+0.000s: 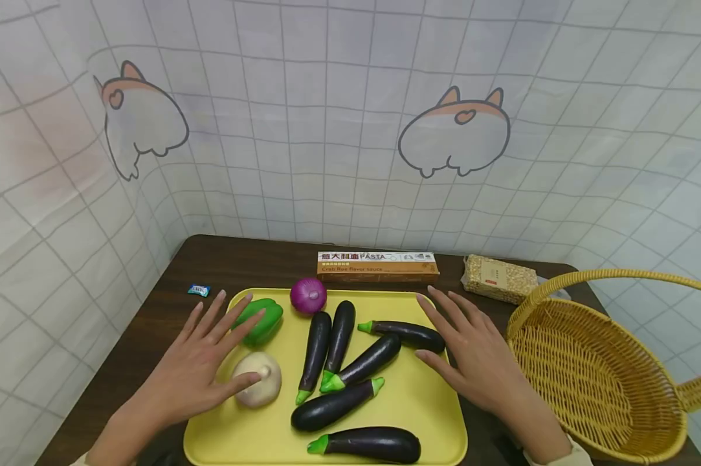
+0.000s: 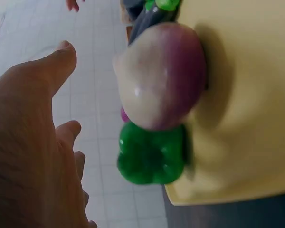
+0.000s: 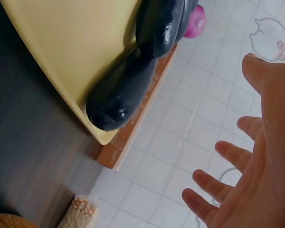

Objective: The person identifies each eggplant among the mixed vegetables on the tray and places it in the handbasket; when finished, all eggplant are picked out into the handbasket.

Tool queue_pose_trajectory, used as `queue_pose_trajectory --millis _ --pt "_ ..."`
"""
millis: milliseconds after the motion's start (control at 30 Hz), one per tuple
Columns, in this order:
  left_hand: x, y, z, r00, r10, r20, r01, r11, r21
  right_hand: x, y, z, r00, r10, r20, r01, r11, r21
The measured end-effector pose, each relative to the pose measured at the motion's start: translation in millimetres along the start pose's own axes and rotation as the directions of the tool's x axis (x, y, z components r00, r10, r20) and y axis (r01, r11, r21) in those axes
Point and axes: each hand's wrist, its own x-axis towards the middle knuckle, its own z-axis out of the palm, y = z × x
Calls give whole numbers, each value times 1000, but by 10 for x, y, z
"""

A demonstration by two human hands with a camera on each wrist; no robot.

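Observation:
My left hand (image 1: 195,362) is spread over the left side of a yellow tray (image 1: 437,414), holding nothing. Beneath and beside it lie a green bell pepper (image 1: 265,323) and a white-and-purple turnip (image 1: 263,388); the left wrist view shows the turnip (image 2: 161,76) apart from the thumb. Over the tray's right edge hovers my right hand (image 1: 478,353), its fingers spread and nothing held. The nearest eggplant (image 1: 411,334) has its rounded end by that hand. Several more eggplants, among them one at the front (image 1: 373,444), fill the tray's middle. A purple onion (image 1: 308,296) sits at the back rim.
A pasta box (image 1: 379,266) stands behind the tray on the dark table (image 1: 152,317). To its right lies a vacuum-packed bag of grains (image 1: 498,279). A yellow wicker basket (image 1: 589,369) with a tall handle is at the far right. A small blue wrapped candy (image 1: 199,290) lies at left.

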Motion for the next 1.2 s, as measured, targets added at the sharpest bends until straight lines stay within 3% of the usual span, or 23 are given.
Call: queue_pose_trajectory --millis 267,433,600,833,1200 --pt "-265 -155 64 998 -58 -13 57 996 -72 22 34 103 1000 14 17 -14 1000 11" --pt "-371 -233 119 992 -123 12 123 981 -150 29 70 188 999 28 26 -28 999 23" --pt "-464 -313 165 983 -174 65 185 949 -255 96 69 276 998 20 53 -23 998 56" --pt "-499 -441 270 969 -203 140 243 881 -406 203 72 389 998 -13 65 8 997 79" --pt "-542 -577 405 968 -188 165 241 883 -403 196 56 573 992 12 122 -21 997 71"
